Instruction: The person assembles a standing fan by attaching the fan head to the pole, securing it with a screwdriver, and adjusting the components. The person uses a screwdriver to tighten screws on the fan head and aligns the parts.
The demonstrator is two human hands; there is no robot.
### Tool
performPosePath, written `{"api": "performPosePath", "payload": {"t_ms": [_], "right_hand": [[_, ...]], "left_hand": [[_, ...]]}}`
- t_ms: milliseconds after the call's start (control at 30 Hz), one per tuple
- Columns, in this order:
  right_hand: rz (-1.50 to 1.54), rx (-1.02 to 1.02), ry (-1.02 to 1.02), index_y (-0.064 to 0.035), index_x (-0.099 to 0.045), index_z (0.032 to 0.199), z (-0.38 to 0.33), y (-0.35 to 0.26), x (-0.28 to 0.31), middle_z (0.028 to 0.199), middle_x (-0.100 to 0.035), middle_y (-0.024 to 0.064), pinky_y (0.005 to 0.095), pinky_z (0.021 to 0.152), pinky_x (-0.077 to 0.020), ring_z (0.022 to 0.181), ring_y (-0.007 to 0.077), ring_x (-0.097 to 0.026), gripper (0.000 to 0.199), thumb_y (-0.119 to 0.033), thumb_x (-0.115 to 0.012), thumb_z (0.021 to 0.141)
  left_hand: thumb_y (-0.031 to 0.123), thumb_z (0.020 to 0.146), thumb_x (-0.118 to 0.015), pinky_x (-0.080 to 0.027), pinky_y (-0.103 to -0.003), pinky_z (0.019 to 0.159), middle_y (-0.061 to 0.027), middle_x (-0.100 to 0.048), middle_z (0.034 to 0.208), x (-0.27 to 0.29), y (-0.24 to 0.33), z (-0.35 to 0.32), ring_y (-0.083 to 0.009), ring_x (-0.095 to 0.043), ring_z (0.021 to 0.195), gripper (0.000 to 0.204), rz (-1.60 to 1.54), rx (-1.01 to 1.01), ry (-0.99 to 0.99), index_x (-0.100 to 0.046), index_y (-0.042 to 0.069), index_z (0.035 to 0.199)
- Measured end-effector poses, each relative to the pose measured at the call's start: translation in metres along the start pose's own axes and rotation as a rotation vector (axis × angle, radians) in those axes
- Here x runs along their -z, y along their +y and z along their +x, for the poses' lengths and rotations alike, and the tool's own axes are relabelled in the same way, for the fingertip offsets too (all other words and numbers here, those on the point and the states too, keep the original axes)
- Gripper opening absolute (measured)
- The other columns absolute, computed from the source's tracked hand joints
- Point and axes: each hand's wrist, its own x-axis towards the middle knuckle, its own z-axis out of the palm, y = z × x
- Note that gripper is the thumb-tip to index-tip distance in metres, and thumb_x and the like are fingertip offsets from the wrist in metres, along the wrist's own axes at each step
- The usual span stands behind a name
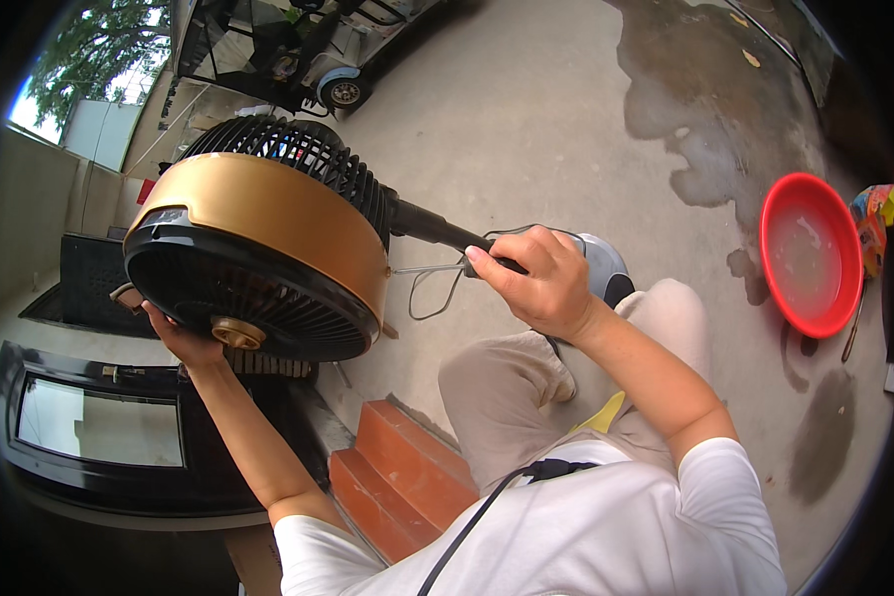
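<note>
A large electric fan [278,204] with a gold ring and black grilles is tilted on its side, its front facing down toward the left. Its black pole [432,225] runs right, behind my right hand. My left hand [189,343] supports the front grille's lower left edge, its fingertips partly hidden by the fan head. Beside those fingers is a small brown piece [126,296] I cannot make out. My right hand [546,283] is closed round the black handle of a screwdriver [429,269]. The screwdriver's tip meets the gold ring's right edge. A thin cable [439,316] loops below.
A red basin [768,268] of cloudy water stands on the concrete floor at right, beside a colourful packet [872,219]. Orange-red steps [407,477] lie close to my left arm. A black glazed door [159,477] is at lower left. A wheeled vehicle [344,92] stands at the back.
</note>
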Motion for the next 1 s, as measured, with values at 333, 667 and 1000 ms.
{"api": "performPosePath", "payload": {"t_ms": [333,667,1000], "right_hand": [[1.254,-0.944,-0.595,-0.0024,-0.064,0.094,0.008,0.011,0.002,0.078,-0.057,-0.0003,0.0227,0.061,-0.0415,0.07,0.0062,-0.051,0.015,-0.003,-0.065,0.079],[0.205,-0.053,-0.024,-0.008,-0.061,0.095,0.004,0.01,0.001,0.079,-0.056,0.0031,0.0265,0.05,-0.041,0.056,0.0182,-0.05,0.03,-0.008,-0.072,0.067],[1.356,-1.128,-0.584,-0.0036,-0.059,0.088,0.009,0.01,0.007,0.082,-0.056,-0.0011,0.0225,0.055,-0.0427,0.065,0.0055,-0.052,0.013,-0.006,-0.067,0.079]], "left_hand": [[0.047,0.09,-0.041,-0.042,-0.045,0.096,-0.0073,-0.048,0.129,0.002,-0.003,0.0,-0.0267,-0.047,0.118,0.051,-0.005,-0.023,-0.031,-0.043,0.015,0.13],[0.048,0.09,-0.042,-0.04,-0.045,0.098,-0.0084,-0.046,0.131,0.007,0.0,-0.002,-0.0273,-0.046,0.119,0.055,-0.032,0.017,-0.011,-0.041,0.013,0.132],[0.054,0.088,-0.043,-0.041,-0.04,0.096,-0.0086,-0.048,0.128,-0.01,-0.005,-0.003,-0.0256,-0.048,0.116,0.061,0.048,-0.03,0.104,-0.042,0.01,0.13]]}}
